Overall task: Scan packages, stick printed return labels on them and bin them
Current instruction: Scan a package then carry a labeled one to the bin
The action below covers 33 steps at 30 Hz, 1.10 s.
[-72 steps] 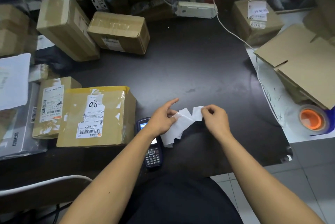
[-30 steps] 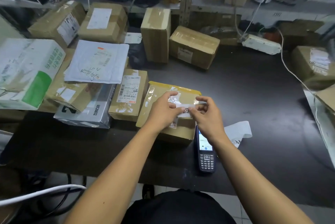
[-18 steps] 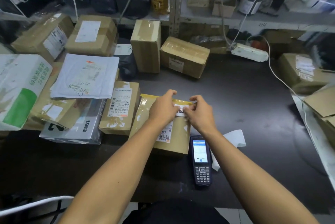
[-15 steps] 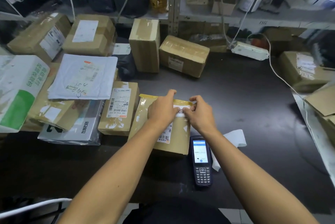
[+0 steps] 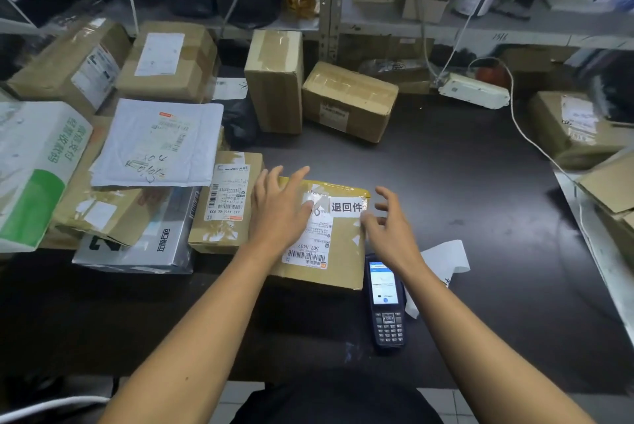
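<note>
Both my forearms reach up from the bottom edge toward the middle of the black table [image 5: 446, 163]. My left hand [image 5: 279, 207] lies palm down on the top of the taped box [image 5: 322, 252], fingers straight and spread toward 12 o'clock, its thumb side against the white return label [image 5: 346, 207]. My right hand [image 5: 389, 224] hovers at the box's 3 o'clock edge, fingers loosely fanned and relaxed, holding nothing; whether the fingertips touch the label's end I cannot tell. The box sits at the table's centre, the label stuck across its far end above the barcode sticker [image 5: 307, 254]. At its 9 o'clock a smaller box [image 5: 224, 204] lies right beside it. At its 4 o'clock the scanner [image 5: 386, 303] lies flat, screen lit, under my right wrist. A strip of backing paper [image 5: 446, 259] lies just beyond the scanner at 3 o'clock.
</note>
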Each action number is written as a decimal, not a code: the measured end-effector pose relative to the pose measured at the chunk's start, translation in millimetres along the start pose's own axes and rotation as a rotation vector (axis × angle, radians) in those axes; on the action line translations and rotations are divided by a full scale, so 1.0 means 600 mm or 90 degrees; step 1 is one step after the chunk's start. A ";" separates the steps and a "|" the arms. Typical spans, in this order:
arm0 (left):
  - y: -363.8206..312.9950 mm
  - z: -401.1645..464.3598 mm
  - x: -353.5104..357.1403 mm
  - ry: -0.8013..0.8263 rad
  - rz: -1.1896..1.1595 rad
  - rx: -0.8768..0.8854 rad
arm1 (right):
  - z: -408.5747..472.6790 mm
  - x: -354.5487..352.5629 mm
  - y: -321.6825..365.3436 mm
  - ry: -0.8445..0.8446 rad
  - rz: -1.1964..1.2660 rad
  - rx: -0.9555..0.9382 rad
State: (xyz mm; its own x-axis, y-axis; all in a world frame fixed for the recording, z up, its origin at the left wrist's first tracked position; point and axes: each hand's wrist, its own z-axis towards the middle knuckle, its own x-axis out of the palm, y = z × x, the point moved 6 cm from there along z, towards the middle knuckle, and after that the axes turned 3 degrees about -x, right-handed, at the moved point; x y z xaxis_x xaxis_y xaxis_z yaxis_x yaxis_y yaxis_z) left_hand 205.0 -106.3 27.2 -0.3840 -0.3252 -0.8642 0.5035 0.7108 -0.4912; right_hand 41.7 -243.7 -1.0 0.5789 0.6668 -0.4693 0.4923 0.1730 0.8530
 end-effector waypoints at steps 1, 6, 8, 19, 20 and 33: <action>0.013 -0.006 -0.003 0.021 -0.025 -0.015 | -0.013 0.003 -0.004 0.026 0.011 -0.006; 0.064 -0.039 -0.010 0.131 -0.115 -0.055 | -0.078 0.029 -0.015 0.148 0.037 0.010; 0.078 -0.051 -0.006 0.161 -0.125 -0.058 | -0.094 0.044 -0.015 0.163 0.032 0.019; 0.097 -0.115 -0.043 0.146 -0.223 -0.005 | -0.171 0.058 0.027 0.078 0.003 -0.011; 0.096 -0.123 -0.043 0.144 -0.231 -0.001 | -0.182 0.056 0.030 0.072 0.000 -0.013; 0.167 -0.395 -0.032 -0.011 -0.288 -0.154 | -0.338 0.093 0.002 0.246 -0.055 -0.125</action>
State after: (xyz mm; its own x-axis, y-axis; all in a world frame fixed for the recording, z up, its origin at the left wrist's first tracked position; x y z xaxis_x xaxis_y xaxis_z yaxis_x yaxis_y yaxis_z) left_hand 79.4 118.7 20.7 -0.5085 -0.6423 -0.5735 0.0951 0.6201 -0.7788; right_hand -57.3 -59.1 19.9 0.2366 0.8593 -0.4534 0.3742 0.3501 0.8587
